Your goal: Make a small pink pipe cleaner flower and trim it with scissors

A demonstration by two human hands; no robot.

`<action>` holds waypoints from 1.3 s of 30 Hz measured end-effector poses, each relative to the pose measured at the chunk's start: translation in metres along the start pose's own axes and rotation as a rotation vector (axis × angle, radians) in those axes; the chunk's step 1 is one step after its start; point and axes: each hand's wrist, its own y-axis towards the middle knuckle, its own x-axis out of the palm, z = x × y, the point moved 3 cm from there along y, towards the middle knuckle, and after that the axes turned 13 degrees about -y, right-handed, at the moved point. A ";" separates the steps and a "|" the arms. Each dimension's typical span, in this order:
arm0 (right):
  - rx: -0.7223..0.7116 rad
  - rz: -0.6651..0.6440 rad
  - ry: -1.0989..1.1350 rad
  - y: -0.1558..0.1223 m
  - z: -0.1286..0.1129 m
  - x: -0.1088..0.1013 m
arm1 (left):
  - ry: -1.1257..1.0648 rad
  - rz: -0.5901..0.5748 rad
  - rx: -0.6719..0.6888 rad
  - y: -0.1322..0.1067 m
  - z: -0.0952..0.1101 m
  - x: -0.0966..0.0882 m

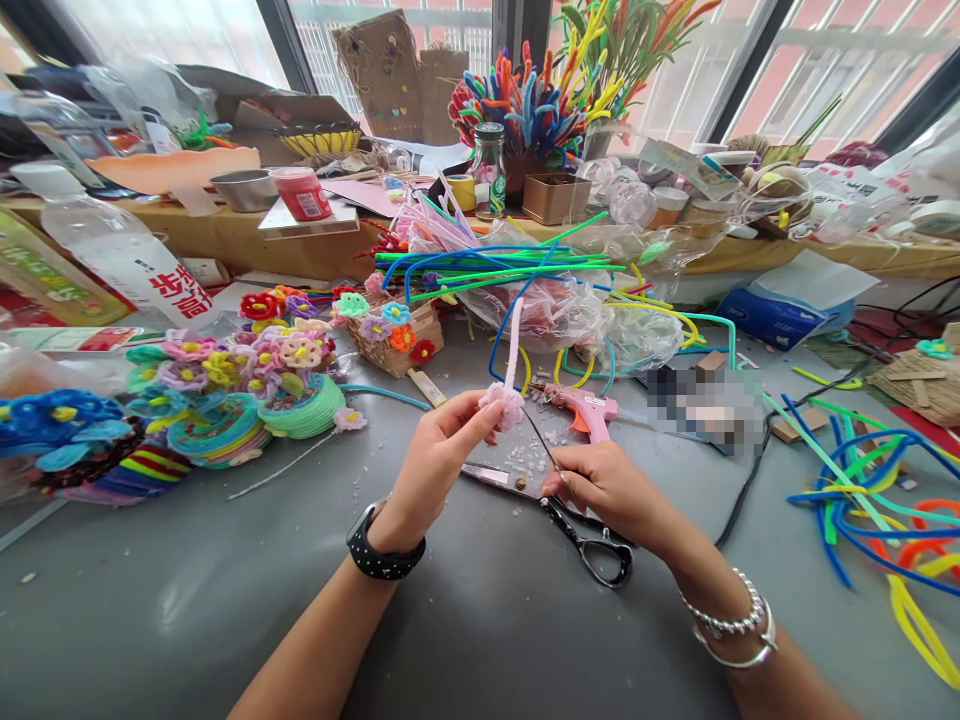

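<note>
Left hand [439,455] pinches pink coil [501,405]; right hand [607,490], at its 4 o'clock, pinches thin wire [541,445]. Risk: a slack pinch could let the coil unwind.

Craft workshop, grey worktop [225,600] strewn with pipe cleaners [495,265] at 12 o'clock, finished chenille flowers [247,370] at 10, glue gun [589,410], scissors [592,545] near centre

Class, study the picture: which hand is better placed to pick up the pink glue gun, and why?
Probably the right hand: the glue gun lies just beyond it, though its fingers pinch a thin wire. The left hand grips the fuzzy flower and sits farther off.
</note>
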 end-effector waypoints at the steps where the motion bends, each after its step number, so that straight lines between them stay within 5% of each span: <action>1: 0.011 0.007 0.002 0.000 0.001 0.000 | -0.004 0.005 0.004 0.000 0.000 0.000; 23: 0.027 -0.049 0.018 -0.002 -0.001 0.003 | 0.103 -0.060 -0.026 -0.004 -0.005 0.006; 32: 0.115 0.104 0.050 -0.001 0.004 -0.002 | 0.041 -0.027 -0.015 -0.003 -0.003 0.006; 39: 0.351 0.216 -0.265 0.000 0.022 -0.004 | -0.020 0.038 -0.080 0.002 -0.004 -0.004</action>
